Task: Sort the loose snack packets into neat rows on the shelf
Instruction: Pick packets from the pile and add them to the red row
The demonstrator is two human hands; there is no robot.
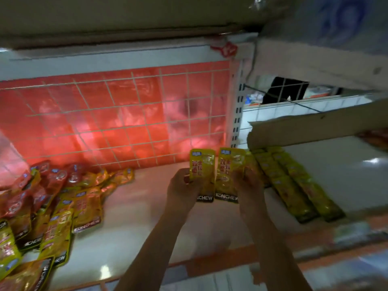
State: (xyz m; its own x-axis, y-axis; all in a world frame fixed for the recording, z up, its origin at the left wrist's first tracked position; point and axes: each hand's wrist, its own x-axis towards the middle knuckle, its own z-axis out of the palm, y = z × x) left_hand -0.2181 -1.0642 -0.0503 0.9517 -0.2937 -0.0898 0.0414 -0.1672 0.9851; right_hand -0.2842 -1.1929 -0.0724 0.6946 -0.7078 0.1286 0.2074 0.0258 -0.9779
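- Head view: left hand (182, 185) pinches one yellow packet (202, 175) by its lower left edge, thumb on the printed face, other fingers hidden behind.
- Right hand (248, 184) is closed on a second yellow packet (230, 175) along its right edge; both packets are held upright, side by side, edges nearly touching, black bands at the bottom.
- Handling, judged: thin foil sachets, light, floppy and glossy, so probably slippery; a grip low down or along the side seam should keep them flat.
- Just right of the hands, finished rows (291, 183) of yellow packets stand on edge, running front to back on the shelf (147, 217).
- Loose pile (48, 202) of red and yellow packets lies well apart at the shelf's left end, not yet sorted.
- Behind: wire grid (126, 114) over a red backing; cardboard flap (315, 127) overhangs the rows.
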